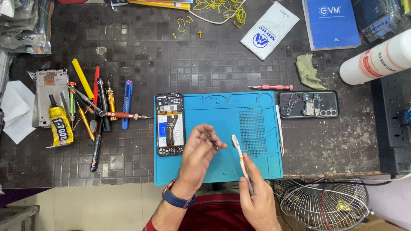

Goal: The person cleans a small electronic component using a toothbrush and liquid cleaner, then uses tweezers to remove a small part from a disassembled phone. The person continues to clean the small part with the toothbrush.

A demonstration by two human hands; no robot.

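Head view, left hand: my left hand (198, 147) is raised over the blue work mat (257, 167), fingertips pinched together on a small dark part (211, 140)
Head view, right hand: my right hand (257, 201) is closed around the handle of a white toothbrush (239, 156), its bristle head up just beside the small dark part
Wrist: a blue watch strap (176, 197) on my left arm
On the mat: an opened phone (170, 125) lies face down at the mat's left edge, its insides showing, just left of my left hand
Right of the mat: white tweezers (279, 128) along the edge; beyond them a second phone body (308, 104) with loose boards on it, and a red screwdriver (272, 87) above
Left of the mat: a heap of screwdrivers and pry tools (100, 109), a yellow glue tube (60, 125), a bare phone frame (50, 92)
Far side: a green cloth (307, 70), a white spray can (376, 62), a blue booklet (330, 23)
Near edge: a wire fan guard (323, 203) beside my right hand; nothing lies between my hands and the mat
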